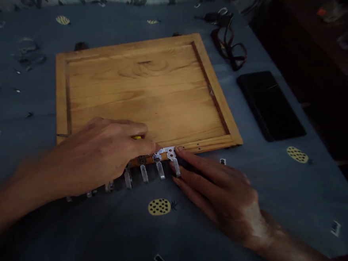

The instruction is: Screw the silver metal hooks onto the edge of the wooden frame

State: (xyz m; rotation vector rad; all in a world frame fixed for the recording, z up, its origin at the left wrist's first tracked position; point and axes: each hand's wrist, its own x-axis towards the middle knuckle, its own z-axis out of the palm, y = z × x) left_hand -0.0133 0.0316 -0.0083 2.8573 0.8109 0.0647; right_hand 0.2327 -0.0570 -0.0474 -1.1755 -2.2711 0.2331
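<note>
1. Landmark: wooden panel [143, 95], lying flat on a blue patterned cloth [88, 236]. Everything below is placed relative to it.
2. Right hand [226, 194] sits at the panel's near edge with fingers spread flat. Its fingertips press the end of the metal hook rail [152, 163], probably to pin it against that edge.
3. The hook rail runs along the panel's near edge, hooks pointing toward the person. Its left part is hidden under the left hand.
4. Left hand [104, 151] is over the near-left part of the panel, curled closed around a tool with a yellow handle [137, 138]. Only a sliver shows; its tip seems aimed at the rail's bracket.
5. Right of the panel: a dark phone [269, 104], lying flat and well apart, out of the work zone.
6. Beyond the panel's far-right corner: glasses [229, 49], with a dark cable bundle [218, 17] further back.
</note>
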